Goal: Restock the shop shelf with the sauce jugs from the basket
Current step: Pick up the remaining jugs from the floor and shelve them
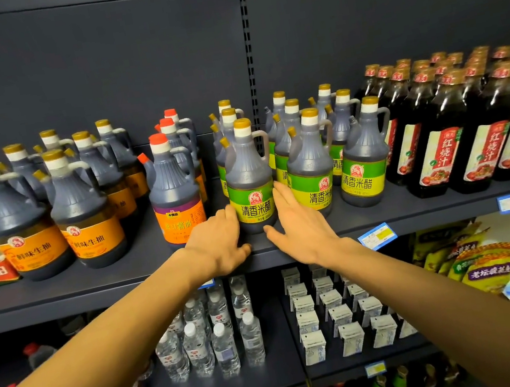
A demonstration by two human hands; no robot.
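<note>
Flanking green-labelled jug (249,180) of dark sauce, hands open.

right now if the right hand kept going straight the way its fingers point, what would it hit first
Probably the second green-and-yellow-labelled dark vinegar jug, just behind and right of the front green-labelled jug that the right hand flanks. The fingers point up and back between them; depth is unclear.

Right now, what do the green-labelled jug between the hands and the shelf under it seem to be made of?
The green-labelled jug looks like translucent grey plastic with a moulded handle, ribbed shoulder and glossy paper or film label; dark liquid shows through. Its gold cap is probably plastic. The shelf looks like dark painted sheet metal, matte, with a slotted upright behind.
</note>
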